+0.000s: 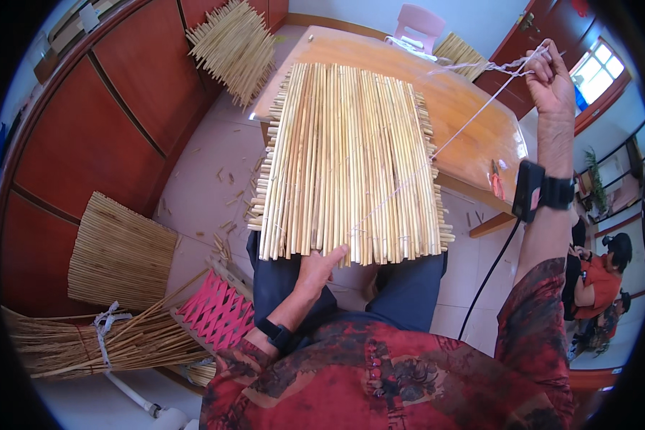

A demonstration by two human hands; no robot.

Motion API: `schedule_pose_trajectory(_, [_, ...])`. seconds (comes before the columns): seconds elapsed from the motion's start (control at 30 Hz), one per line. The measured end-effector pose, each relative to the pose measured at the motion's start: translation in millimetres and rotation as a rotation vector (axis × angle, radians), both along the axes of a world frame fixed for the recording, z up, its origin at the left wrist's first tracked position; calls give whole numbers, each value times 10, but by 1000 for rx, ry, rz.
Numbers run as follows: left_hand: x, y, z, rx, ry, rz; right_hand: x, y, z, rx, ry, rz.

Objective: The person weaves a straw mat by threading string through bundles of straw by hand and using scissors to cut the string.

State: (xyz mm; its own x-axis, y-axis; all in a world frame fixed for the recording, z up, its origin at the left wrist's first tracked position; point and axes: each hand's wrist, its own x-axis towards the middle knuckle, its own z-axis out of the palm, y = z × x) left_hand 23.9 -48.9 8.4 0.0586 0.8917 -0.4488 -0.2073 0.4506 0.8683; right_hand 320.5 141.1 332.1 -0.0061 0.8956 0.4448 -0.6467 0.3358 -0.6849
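A mat of pale straw stalks lies from my lap onto a wooden table. My left hand presses against the mat's near edge, fingers on the stalk ends. My right hand is raised high at the right, pinching a thin white string that runs taut down to the mat's lower middle. A black device with a cable is strapped to my right wrist.
Straw bundles lie on the floor at left and lower left, another leans on the red cabinet. A pink woven piece sits by my left knee. Orange pliers rest on the table. Another person in red sits at right.
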Motion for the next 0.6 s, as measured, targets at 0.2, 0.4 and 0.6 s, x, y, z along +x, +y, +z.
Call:
schedule_pose_trajectory(0.2, [-69,-23,24,-17,50,7,-395,-31,-1122,138,-1426,-504])
schedule_pose_trajectory(0.4, [-78,-35,103,8,37,29,-1454,-903,-1915,124,-1653,18])
schedule_pose_trajectory(0.6, [-65,-39,71,23,54,34,-1553,-1099,-2510,300,-1790,154])
